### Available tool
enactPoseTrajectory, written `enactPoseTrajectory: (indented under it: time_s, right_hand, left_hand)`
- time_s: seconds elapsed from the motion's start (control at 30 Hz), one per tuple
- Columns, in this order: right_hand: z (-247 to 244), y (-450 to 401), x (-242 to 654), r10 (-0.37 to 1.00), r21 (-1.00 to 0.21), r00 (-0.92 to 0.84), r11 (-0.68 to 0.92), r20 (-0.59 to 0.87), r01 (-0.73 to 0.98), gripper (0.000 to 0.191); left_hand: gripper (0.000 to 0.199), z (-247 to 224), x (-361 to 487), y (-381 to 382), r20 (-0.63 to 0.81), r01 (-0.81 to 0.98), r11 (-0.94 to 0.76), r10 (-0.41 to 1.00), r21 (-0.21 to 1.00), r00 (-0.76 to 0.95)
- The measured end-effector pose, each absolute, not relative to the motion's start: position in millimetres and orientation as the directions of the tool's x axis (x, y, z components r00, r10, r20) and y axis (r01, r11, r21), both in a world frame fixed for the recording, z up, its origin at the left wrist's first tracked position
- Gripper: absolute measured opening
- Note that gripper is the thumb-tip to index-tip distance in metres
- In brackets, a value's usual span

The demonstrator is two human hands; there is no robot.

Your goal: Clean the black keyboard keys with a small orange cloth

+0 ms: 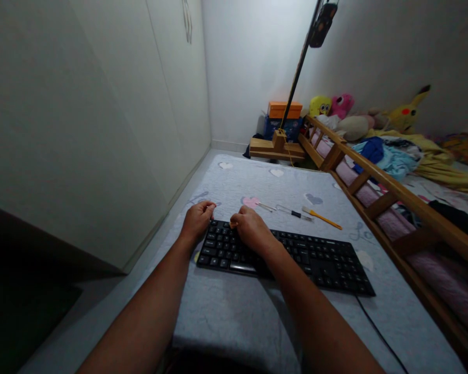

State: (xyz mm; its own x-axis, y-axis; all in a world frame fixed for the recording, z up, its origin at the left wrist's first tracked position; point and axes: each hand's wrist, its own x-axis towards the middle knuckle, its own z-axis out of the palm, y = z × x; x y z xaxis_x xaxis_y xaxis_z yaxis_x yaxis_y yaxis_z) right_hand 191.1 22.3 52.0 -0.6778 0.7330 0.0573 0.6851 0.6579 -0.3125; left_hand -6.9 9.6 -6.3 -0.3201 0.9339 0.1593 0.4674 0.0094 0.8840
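Observation:
A black keyboard (323, 265) lies slightly aslant on the cloth-covered surface. My right hand (251, 228) is over its upper left part, fingers closed on a small orange-yellow piece (233, 225) that sits against the top rows of keys. The piece is mostly covered by the fingers, so its kind is unclear. At the keyboard's upper left corner is my left hand (197, 221), with thumb and fingers drawn together; what lies between them, if anything, I cannot make out. Beyond the keyboard lie a yellow-handled brush (323, 218), a black-handled wire tool (295, 213) and thin pale sticks (265, 206).
A pale heart-patterned cloth (234, 301) covers the surface. The keyboard's cable (378, 327) runs toward the front right. A wooden bed rail (398, 187) borders the right side, a white wardrobe (113, 119) the left. Behind, a pole (298, 72) stands on a wooden base (275, 148).

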Motion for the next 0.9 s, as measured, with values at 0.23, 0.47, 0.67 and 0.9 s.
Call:
enactPoseTrajectory:
  time_s: [0.23, 0.47, 0.67, 0.9]
  right_hand:
    - [48.4, 22.9, 171.4, 0.699, -0.298, -0.710, 0.699, 0.092, 0.650, 0.029]
    - [42.8, 24.2, 156.8, 0.673, -0.307, -0.731, 0.722, 0.108, 0.620, 0.029]
    - [33.5, 20.2, 145.0, 0.659, -0.270, -0.730, 0.748, 0.184, 0.607, 0.033]
    - [39.5, 17.7, 149.9, 0.667, -0.190, -0.730, 0.744, 0.149, 0.641, 0.031]
  left_hand:
    - [0.031, -8.2, -9.1, 10.7, 0.167, 0.446, 0.001, 0.927, 0.895, -0.336]
    - [0.044, -10.8, -11.1, 12.1, 0.110, 0.319, 0.020, 0.916, 0.947, -0.385]
    - [0.061, -13.2, -15.0, 15.2, 0.124, 0.278, -0.016, 0.918, 0.961, -0.376]
    - [0.066, -13.0, -15.6, 14.1, 0.104, 0.291, 0.005, 0.928, 0.957, -0.359]
